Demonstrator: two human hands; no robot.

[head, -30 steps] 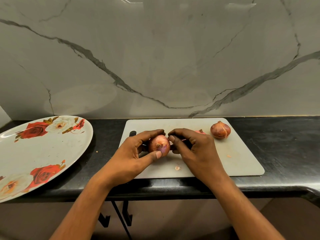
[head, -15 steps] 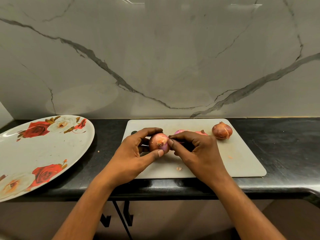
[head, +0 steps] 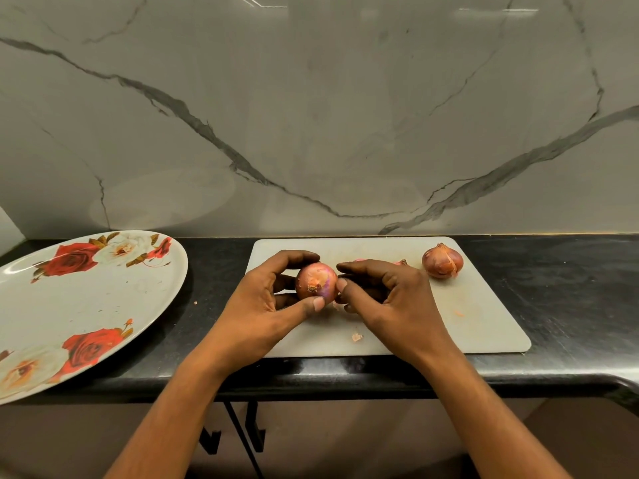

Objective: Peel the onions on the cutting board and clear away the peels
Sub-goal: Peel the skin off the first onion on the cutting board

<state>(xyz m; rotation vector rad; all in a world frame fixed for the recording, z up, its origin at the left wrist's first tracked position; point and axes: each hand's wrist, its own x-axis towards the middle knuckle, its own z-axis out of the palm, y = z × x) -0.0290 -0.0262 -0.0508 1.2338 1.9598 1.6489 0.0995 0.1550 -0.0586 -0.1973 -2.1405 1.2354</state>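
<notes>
A white cutting board (head: 484, 323) lies on the black counter (head: 570, 288). Just above it, my left hand (head: 262, 305) grips a reddish onion (head: 316, 280) between thumb and curled fingers, root end facing me. From the right, my right hand (head: 390, 299) meets that onion, its thumb and forefinger pinching at the onion's right side. An unpeeled onion (head: 442, 261) sits at the board's far right. Behind my right hand only the tip of another onion (head: 401, 262) shows. A small peel scrap (head: 356, 337) lies near the board's front edge.
A large white plate (head: 86, 299) with red rose prints sits on the counter to the left of the board. A marble wall (head: 311, 133) rises directly behind the counter. The counter's front edge runs just below the board.
The onion has been turned in my left hand, so its root end now faces me. My right thumb and forefinger have shifted on its right side. Both hands stay over the board.
</notes>
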